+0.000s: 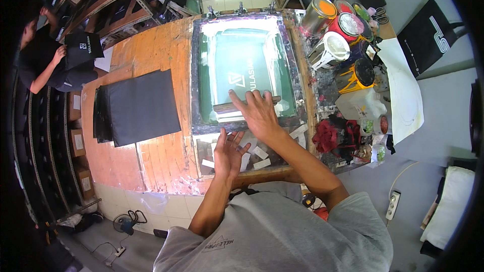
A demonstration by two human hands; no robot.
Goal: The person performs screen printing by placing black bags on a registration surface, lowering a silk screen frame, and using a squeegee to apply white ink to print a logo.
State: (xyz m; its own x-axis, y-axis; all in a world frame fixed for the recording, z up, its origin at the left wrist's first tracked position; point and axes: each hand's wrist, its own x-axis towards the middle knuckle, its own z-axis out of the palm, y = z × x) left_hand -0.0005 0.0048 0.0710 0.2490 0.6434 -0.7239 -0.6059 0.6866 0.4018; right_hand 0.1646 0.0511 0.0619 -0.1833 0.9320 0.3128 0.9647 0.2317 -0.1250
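A screen-printing frame [203, 128] with a dark border and green mesh lies on the table, clamped at its far edge. White ink smears its sides, and a light emblem and lettering show in the mesh. My right hand [260, 114] is closed over a wooden-handled squeegee [222, 107], which rests across the near part of the mesh. At the frame's near edge my left hand [230, 153] is palm up with fingers spread; whether its fingertips touch the frame, I cannot tell. Left of the frame sits a stack of flat black sheets or bags [143, 106].
Paint cans [319, 15], tubs and a dark red rag [330, 135] crowd the right side. The wooden table [151, 45] extends left. A person [55, 60] at the far left holds a printed black bag [83, 53] beside shelving. Three clamps [241, 8] line the back edge.
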